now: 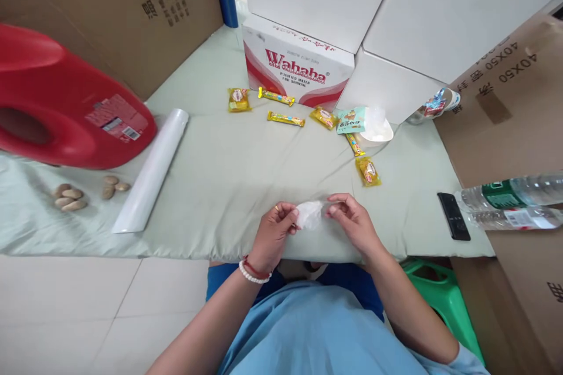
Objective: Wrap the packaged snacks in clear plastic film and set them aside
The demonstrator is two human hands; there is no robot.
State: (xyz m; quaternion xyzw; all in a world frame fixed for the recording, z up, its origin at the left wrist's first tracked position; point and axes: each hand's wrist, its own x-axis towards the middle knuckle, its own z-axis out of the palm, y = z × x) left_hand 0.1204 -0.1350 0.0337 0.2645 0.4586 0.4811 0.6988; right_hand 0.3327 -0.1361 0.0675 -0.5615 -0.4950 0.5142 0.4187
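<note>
Above the near edge of the cloth-covered table, my left hand pinches a small crumpled piece of thin white film between thumb and fingers. It looks partly see-through; whether it is a plastic bag or a wrapper I cannot tell. At its right end, my right hand has thumb and fingertips curled in and drawn close around the film's edge. Beyond the hands lie a yellow-wrapped snack and a slim yellow snack bar. A teal packet leans on a white bowl holding clear plastic.
Farther back are more yellow snacks before a Wahaha box. On the left stand a red jug, a white roll and several brown stones. A black remote and water bottles lie right.
</note>
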